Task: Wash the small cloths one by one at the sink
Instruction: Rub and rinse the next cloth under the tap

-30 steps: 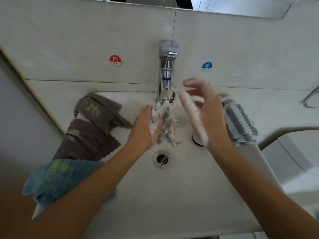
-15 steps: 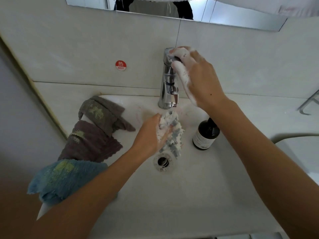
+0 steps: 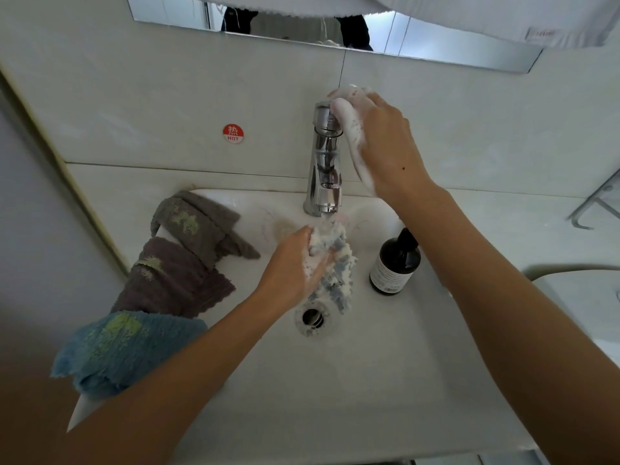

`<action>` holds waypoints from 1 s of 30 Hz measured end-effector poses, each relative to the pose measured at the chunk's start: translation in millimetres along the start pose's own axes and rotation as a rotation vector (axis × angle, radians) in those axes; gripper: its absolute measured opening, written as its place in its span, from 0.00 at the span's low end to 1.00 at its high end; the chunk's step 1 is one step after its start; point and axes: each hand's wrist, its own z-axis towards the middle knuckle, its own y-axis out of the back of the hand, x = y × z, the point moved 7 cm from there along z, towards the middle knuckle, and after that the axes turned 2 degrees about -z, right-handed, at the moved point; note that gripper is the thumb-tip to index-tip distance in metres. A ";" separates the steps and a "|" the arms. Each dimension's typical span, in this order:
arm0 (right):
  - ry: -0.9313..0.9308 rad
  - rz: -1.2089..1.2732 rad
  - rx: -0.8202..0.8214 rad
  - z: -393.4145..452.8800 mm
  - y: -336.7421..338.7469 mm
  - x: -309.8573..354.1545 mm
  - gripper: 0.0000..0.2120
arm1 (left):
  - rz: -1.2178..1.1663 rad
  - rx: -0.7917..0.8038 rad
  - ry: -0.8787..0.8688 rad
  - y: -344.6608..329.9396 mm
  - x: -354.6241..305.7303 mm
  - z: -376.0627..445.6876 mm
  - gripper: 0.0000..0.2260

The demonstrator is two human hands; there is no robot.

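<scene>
The left hand (image 3: 295, 266) holds a soapy cloth (image 3: 332, 263) over the sink (image 3: 352, 380). Its fingers are curled tight around the cloth. The cloth is blue and white and full of foam. It hangs just under the end of the tap (image 3: 323, 162) and right above the drain (image 3: 312, 317).

The right hand (image 3: 379, 142) is up at the top of the tap. It is covered in white foam. Its fingers (image 3: 349, 105) bend over the tap's top and touch it. I cannot tell how hard they grip.

A dark bottle (image 3: 396, 263) with a pump stands inside the sink, to the right of the cloth and close to it.

Three more cloths lie along the left edge of the sink. A grey cloth (image 3: 194, 223) is at the back, a brown cloth (image 3: 174, 280) is in the middle, and a blue cloth (image 3: 120, 350) is at the front. All three have green marks on them. The blue one hangs over the sink's edge.

On the wall to the left of the tap is a round red sticker (image 3: 233, 133) that says HOT. A mirror (image 3: 436, 41) runs along the top of the wall.
</scene>
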 end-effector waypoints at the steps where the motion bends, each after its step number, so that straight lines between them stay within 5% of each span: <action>1: -0.002 -0.001 0.004 0.5 0.3 -0.4 0.16 | -0.047 0.012 0.023 -0.7 1.0 -0.5 0.07; 8: -0.014 0.016 -0.001 1.7 -0.1 -0.8 0.16 | -0.348 0.073 0.301 -12.3 27.1 -5.6 0.03; 12: -0.008 0.017 -0.004 1.0 -0.4 -0.1 0.16 | -0.534 0.044 0.415 -14.5 24.0 -4.5 0.09; 19: -0.153 0.266 0.010 -24.8 -16.3 -11.0 0.24 | -0.419 0.101 0.269 -7.1 3.7 -8.1 0.22; 24: -0.371 0.601 -0.128 -105.0 -50.2 -34.9 0.17 | -0.300 -0.024 0.312 -1.2 0.5 -6.1 0.07; 30: -0.691 0.943 0.294 -148.3 -113.9 -36.1 0.20 | -0.365 -0.210 0.356 -1.0 10.4 -11.0 0.08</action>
